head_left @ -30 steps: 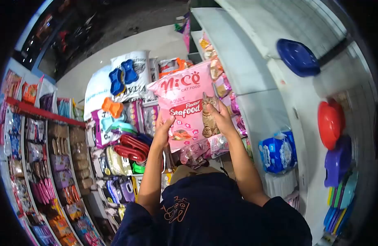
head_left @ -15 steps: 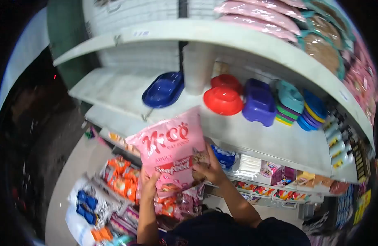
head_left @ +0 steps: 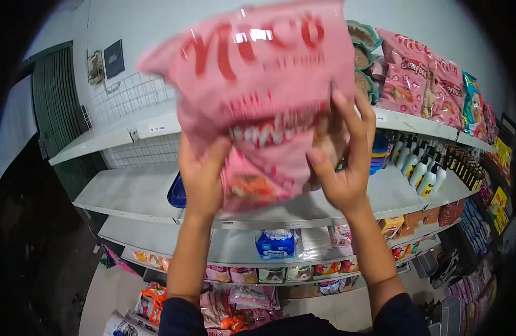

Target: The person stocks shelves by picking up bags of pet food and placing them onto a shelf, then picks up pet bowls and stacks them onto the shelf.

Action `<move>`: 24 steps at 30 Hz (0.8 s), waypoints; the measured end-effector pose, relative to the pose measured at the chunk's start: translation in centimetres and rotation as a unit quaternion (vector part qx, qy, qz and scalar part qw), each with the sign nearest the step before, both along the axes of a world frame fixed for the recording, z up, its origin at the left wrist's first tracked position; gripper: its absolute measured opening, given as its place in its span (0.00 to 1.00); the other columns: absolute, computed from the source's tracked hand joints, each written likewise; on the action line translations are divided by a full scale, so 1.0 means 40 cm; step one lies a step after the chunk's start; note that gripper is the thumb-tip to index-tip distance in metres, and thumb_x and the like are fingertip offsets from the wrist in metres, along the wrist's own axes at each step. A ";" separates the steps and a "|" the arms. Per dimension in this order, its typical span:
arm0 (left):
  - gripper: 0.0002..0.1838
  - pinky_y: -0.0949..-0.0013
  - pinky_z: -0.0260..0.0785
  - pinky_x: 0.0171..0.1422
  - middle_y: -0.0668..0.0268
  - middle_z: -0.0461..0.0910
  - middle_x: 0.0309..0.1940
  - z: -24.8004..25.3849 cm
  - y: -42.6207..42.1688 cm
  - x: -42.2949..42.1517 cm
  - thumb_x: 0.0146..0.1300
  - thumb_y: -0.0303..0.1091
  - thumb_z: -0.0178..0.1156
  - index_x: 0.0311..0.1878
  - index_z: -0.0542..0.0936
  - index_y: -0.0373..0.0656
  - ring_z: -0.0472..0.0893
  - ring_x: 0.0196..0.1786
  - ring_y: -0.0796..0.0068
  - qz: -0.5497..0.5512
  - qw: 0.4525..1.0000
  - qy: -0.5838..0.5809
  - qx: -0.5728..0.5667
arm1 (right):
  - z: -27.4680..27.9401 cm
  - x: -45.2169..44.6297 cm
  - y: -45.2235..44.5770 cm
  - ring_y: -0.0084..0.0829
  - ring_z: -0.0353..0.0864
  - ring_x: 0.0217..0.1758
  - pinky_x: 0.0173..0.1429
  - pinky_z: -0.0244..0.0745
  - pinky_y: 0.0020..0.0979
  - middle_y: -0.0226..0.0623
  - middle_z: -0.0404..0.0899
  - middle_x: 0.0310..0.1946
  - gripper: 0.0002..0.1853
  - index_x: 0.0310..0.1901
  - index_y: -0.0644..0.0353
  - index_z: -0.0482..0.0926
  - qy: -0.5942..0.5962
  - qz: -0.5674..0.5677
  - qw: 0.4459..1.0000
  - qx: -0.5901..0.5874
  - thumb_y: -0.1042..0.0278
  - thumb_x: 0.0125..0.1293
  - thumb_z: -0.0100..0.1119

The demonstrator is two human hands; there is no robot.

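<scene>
Left hand (head_left: 202, 182): closed on the lower left side, thumb on the front face, other fingers largely hidden behind.
Pink bag of cat food (head_left: 263, 101): one, raised in both hands before the shelving, slightly tilted, front towards the wearer; lettering blurred. No contact with a shelf can be made out.
Right hand (head_left: 349, 176): closed about the right side, thumb on the front, fingers spread up along the edge.
Step, as judged: a two-handed raised hold. Any further move calls for even support from both sides, the filling being likely to sag, and for a sight line past the bag.

Surroundings, from the left:
Green shutter (head_left: 62, 101), beside a dark opening.
Upper shelf (head_left: 115, 134), its middle hidden by the bag.
Blue tray (head_left: 178, 193), on the shelf below, partly behind the left forearm.
Blue pack (head_left: 276, 245), lower down, between the forearms.
Pink bags (head_left: 406, 75), standing on the upper shelf, right; likely obstruction on that side.
Pump bottles (head_left: 429, 178), grouped below them.
</scene>
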State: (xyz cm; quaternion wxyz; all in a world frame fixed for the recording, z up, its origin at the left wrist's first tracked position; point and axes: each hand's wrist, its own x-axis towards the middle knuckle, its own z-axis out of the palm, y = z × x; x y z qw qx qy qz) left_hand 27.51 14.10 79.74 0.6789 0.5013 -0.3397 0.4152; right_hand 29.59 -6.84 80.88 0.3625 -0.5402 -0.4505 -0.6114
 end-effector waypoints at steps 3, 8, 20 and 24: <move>0.25 0.68 0.62 0.67 0.61 0.73 0.60 0.104 -0.004 0.011 0.69 0.26 0.56 0.67 0.64 0.35 0.73 0.61 0.73 -0.040 0.997 -0.060 0.000 | 0.075 0.015 0.006 0.42 0.68 0.64 0.66 0.64 0.38 0.47 0.68 0.62 0.29 0.64 0.57 0.72 -0.025 0.042 0.999 -0.007 0.62 0.60 0.65; 0.19 0.71 0.67 0.61 0.62 0.78 0.53 0.223 0.015 0.079 0.68 0.30 0.59 0.59 0.70 0.34 0.77 0.54 0.76 0.015 0.990 -0.136 0.037 | 0.168 0.039 0.030 0.42 0.65 0.67 0.70 0.59 0.37 0.45 0.63 0.66 0.33 0.70 0.59 0.59 -0.048 0.026 0.998 -0.022 0.61 0.66 0.58; 0.38 0.64 0.70 0.59 0.46 0.78 0.51 0.394 0.068 0.390 0.62 0.53 0.61 0.66 0.62 0.34 0.80 0.52 0.57 0.242 0.958 -0.027 0.150 | 0.287 0.235 0.049 0.57 0.62 0.69 0.71 0.59 0.44 0.59 0.56 0.70 0.38 0.76 0.53 0.46 0.099 -0.133 0.985 -0.049 0.61 0.70 0.52; 0.39 0.56 0.64 0.65 0.38 0.75 0.50 0.348 0.092 0.445 0.64 0.56 0.57 0.63 0.63 0.30 0.72 0.59 0.43 0.385 0.871 -0.014 0.306 | 0.244 0.325 0.031 0.66 0.55 0.72 0.74 0.55 0.48 0.68 0.54 0.70 0.41 0.76 0.52 0.39 0.184 -0.236 0.946 -0.128 0.51 0.70 0.48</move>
